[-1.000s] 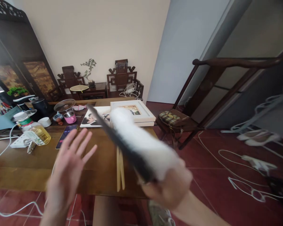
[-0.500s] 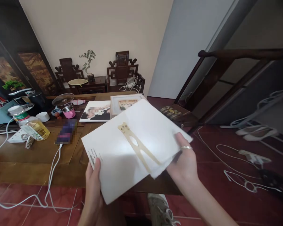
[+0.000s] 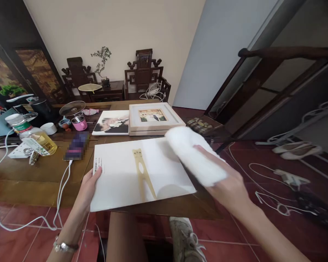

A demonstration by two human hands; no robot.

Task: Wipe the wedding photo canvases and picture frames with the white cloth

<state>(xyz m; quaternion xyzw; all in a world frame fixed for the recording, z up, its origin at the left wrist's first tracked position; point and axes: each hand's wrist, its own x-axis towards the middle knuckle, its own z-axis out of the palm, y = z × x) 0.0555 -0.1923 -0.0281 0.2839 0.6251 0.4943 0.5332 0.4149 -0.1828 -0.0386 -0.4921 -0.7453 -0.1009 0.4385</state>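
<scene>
**My left hand alone now has the book; my right has come round with the cloth**

Half a second ago both my hands had the white book by its edges, slanted; now it is turned squarer to me and lies flatter. My left hand (image 3: 89, 182) pinches its left edge, thumb on top beside the barcode (image 3: 96, 164), fingers out of sight beneath. My right hand (image 3: 226, 185) has let go of the book and is closed round a folded white cloth (image 3: 196, 156), thumb laid along it; that cloth was out of sight in the last view.

The white book (image 3: 114, 182) is at the near side of the wooden table (image 3: 43, 182); whether it rests there or hangs just above, I cannot tell. The cloth overlaps its far right corner, though I cannot tell if they touch. The tan cat-headed figure (image 3: 138, 154) on the upper face is in full view.

As I judge it, my left hand now does all the steadying, and the upper face is within the cloth's reach. The framed picture (image 3: 153, 115), partly covered before, now shows whole beyond the book.
</scene>
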